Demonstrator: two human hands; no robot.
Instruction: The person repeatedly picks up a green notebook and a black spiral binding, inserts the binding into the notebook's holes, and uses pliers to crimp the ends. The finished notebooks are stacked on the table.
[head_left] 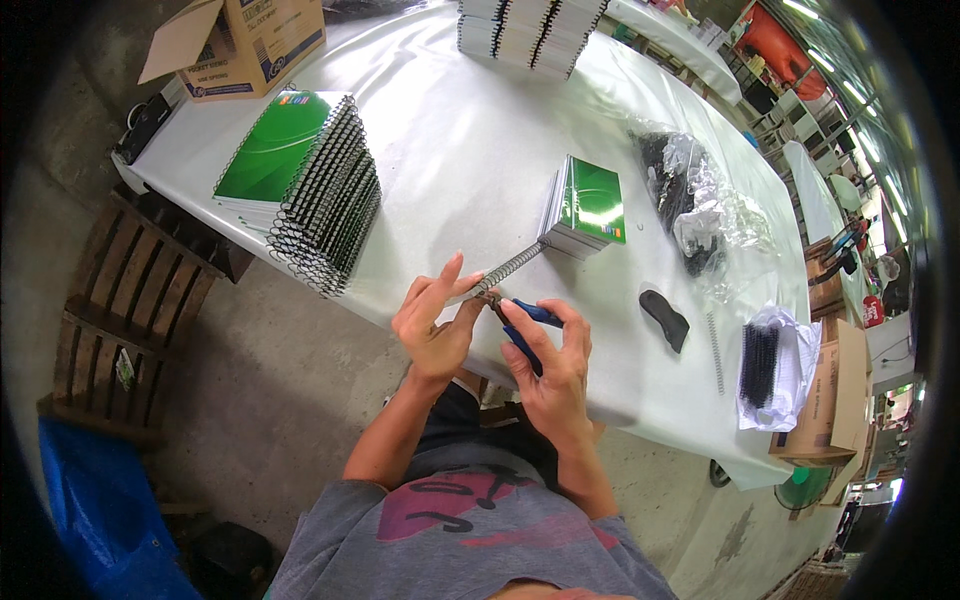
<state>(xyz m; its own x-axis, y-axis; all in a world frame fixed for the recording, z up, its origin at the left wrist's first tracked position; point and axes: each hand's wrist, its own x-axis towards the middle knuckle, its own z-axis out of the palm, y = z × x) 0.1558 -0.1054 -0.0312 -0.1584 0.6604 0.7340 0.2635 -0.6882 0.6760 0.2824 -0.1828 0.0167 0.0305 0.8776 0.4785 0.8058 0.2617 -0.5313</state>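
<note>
Right hand (556,382) around blue-handled pliers (537,312)

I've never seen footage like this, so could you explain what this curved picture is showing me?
There is no machine here, only a person's two bare hands. The picture comes from a wide fisheye camera worn on that person's head, looking down, so straight edges bend near the rim. The left hand holds a wire coil, perhaps a notebook's spine; the right hand grips blue-handled pliers, their tips at the coil's near end. On the white-covered table stand a tall stack of green spiral-bound books at left and a smaller green stack near the middle. A clear plastic bag lies to the right.
</note>
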